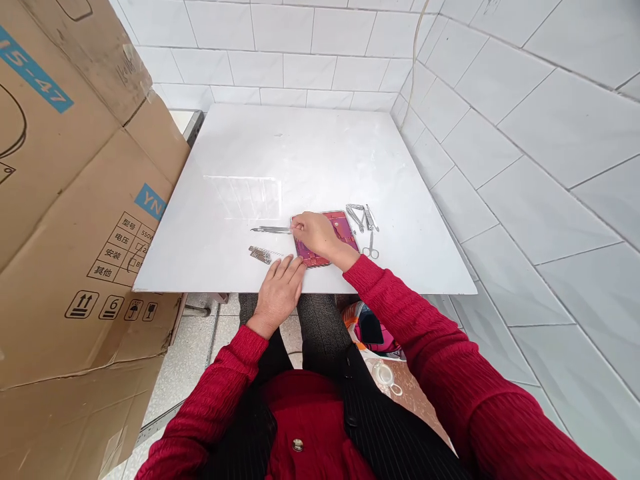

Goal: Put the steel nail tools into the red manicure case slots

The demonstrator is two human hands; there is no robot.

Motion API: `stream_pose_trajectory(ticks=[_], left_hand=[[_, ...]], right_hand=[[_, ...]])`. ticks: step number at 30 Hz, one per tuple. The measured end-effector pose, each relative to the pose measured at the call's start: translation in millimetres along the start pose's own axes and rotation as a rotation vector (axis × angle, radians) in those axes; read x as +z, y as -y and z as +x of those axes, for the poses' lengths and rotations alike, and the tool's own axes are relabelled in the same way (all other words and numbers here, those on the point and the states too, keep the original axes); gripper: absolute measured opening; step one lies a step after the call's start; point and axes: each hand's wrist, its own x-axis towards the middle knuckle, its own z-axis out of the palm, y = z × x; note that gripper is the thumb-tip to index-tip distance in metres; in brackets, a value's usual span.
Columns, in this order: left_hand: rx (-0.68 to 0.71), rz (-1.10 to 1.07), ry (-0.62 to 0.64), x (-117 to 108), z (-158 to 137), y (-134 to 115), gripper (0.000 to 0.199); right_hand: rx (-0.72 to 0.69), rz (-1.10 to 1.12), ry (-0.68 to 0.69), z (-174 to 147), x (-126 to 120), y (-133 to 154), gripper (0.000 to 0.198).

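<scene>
A red-and-purple manicure case (345, 230) lies open and flat near the front of the white table. My right hand (316, 233) reaches across it, fingers pinched together at its left edge; what they grip is hidden. Slim metal manicure tools (270, 229) lie on the table with their right ends at those fingertips. My left hand (281, 288) rests palm down at the table's front edge, fingers extended, fingertips by the case's lower left corner. Just left of it are nail clippers (261, 255). Right of the case lie cuticle nippers (356, 215), another nail clipper (369, 217) and small scissors (371, 247).
The white table (300, 147) meets a tiled wall (525, 167) at the back and right. Large cardboard boxes (75, 200) stand close along the left. Below the table's front edge are my legs and a bag (373, 333) with pink and dark things.
</scene>
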Motion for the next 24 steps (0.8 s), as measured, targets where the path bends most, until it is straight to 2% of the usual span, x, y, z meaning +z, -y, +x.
stream_pose_trajectory(ticks=[3,6,10,15,19,24], left_hand=[[-0.011,0.002,-0.002,1,0,0,0.041],[-0.011,0.014,-0.014,0,0,0,0.036],[-0.006,0.004,-0.013,0,1,0,0.025],[0.004,0.016,-0.036,2,-1,1,0.023],[0.012,0.025,-0.052,3,-1,2,0.027],[0.005,-0.005,-0.033,1,-1,1,0.042]], right_hand=[[-0.068,-0.094,0.161,-3,-1,30,0.018],[-0.144,-0.227,0.253,-2,4,52,0.018],[-0.201,-0.320,0.287,2,14,67,0.017],[-0.235,-0.337,0.315,7,23,76,0.013],[-0.191,-0.265,0.288,9,17,68,0.012],[-0.006,-0.024,0.090,17,-6,21,0.012]])
